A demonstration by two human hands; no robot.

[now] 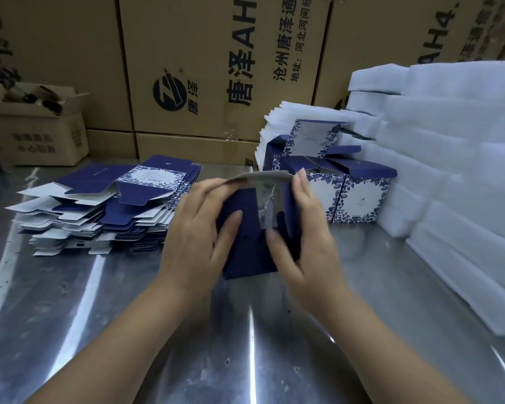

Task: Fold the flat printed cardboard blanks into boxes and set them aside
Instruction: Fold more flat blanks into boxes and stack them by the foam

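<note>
We hold the blank (pixel 247 252) upright over the steel surface (pixel 158 330), half folded, so its stiff navy panels can swing square. Our left hand (pixel 193 231) and right hand (pixel 309 240) pinch it from either side, thumbs on the front, fingers (pixel 299 182) stretched up to the grey-backed top flap, likely to bend it over. The flat stack (pixel 108 205) lies within reach at left. Finished boxes (pixel 356 193) stand at right, beside soft white foam (pixel 464 141).
</note>
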